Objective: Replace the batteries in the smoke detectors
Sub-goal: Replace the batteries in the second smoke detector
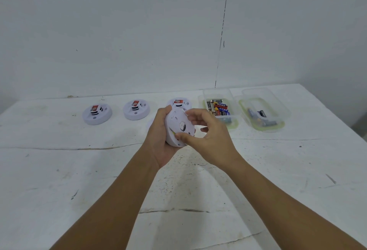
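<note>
I hold a round white smoke detector (pixel 179 126) on edge above the table, its back plate turned toward my right. My left hand (pixel 158 136) grips its body from behind. My right hand (pixel 208 134) pinches the rim of the back plate with thumb below and fingers above. Three more white detectors with red labels stand in a row at the back: one at the left (pixel 97 113), one in the middle (pixel 136 109), and one (pixel 179 102) partly hidden behind my hands.
A clear plastic box (pixel 231 119) with several batteries sits right of my hands. A second clear box (pixel 266 110) with a few batteries stands further right. The worn white table (pixel 79 170) ends at a wall behind and drops off at the right.
</note>
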A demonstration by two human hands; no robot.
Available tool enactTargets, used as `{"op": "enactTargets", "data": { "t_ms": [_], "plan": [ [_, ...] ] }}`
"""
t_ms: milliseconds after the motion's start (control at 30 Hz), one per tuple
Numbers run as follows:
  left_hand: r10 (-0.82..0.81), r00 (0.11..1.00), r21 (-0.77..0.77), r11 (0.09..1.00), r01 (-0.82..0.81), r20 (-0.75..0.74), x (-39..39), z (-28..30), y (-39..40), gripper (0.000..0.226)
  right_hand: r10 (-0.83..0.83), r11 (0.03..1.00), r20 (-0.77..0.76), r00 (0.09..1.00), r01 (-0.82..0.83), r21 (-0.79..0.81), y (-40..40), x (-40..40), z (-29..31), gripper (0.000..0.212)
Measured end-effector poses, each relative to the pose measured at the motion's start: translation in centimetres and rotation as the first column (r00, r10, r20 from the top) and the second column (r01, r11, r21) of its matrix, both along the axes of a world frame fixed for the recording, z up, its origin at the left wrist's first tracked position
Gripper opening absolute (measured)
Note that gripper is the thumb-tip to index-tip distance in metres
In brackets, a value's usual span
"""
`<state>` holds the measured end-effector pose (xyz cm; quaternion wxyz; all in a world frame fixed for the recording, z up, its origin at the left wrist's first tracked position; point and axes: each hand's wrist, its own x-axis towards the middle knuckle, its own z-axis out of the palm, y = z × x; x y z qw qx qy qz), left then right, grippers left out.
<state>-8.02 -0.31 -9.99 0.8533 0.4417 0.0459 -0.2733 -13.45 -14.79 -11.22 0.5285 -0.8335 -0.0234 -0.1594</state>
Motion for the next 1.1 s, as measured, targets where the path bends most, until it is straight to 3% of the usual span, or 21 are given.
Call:
{"op": "enactTargets", "data": {
  "t_ms": [167,267,333,433,567,667,833,967,1100],
  "plan": [
    [0.015,0.998,0.036,0.999,-0.017,0.064,-0.4,0.1,-0.3,0.052,0.06,0.994,-0.047,0.997,-0.055,0.091,-0.5,-0.2,0.2,0.052],
    [0.028,0.981,0.149,0.987,-0.058,0.194,-0.9,0.1,-1.1,0.045,0.178,0.938,-0.14,0.974,-0.126,0.322,-0.8,-0.6,0.5,0.035],
    [0.005,0.958,0.298,0.95,-0.094,0.286,-1.4,0.1,-1.6,0.036,0.253,0.879,-0.193,0.948,-0.142,0.455,-0.9,-1.0,0.3,0.04],
    [-0.047,0.939,0.458,0.881,-0.122,0.34,-2.1,-0.5,-1.7,0.035,0.217,0.853,-0.241,0.946,-0.064,0.518,-1.2,-1.3,-0.8,0.051],
    [-0.069,0.882,0.573,0.784,-0.24,0.465,-2.8,-2.0,-0.2,0.044,0.199,0.753,-0.288,0.937,0.042,0.657,-2.0,-1.2,-2.5,0.042],
    [-0.089,0.916,0.62,0.761,-0.192,0.392,-2.9,-2.9,0.7,0.041,0.246,0.673,-0.292,0.924,0.054,0.738,-2.2,-1.2,-3.3,0.041],
    [-0.1,0.906,0.607,0.771,-0.191,0.412,-3.3,-4.3,1.2,0.033,0.288,0.772,-0.279,0.916,-0.05,0.634,-2.5,-1.5,-4.0,0.046],
    [-0.178,0.837,0.674,0.688,-0.27,0.518,-3.3,-5.4,1.6,0.036,0.222,0.963,-0.319,0.921,-0.156,0.218,-3.4,-2.1,-4.2,0.066],
    [-0.262,0.753,0.709,0.609,-0.356,0.603,-4.0,-6.6,1.7,0.041,0.151,0.989,-0.297,0.943,-0.146,0.038,-2.8,-2.7,-5.1,0.087]
  ]
}}
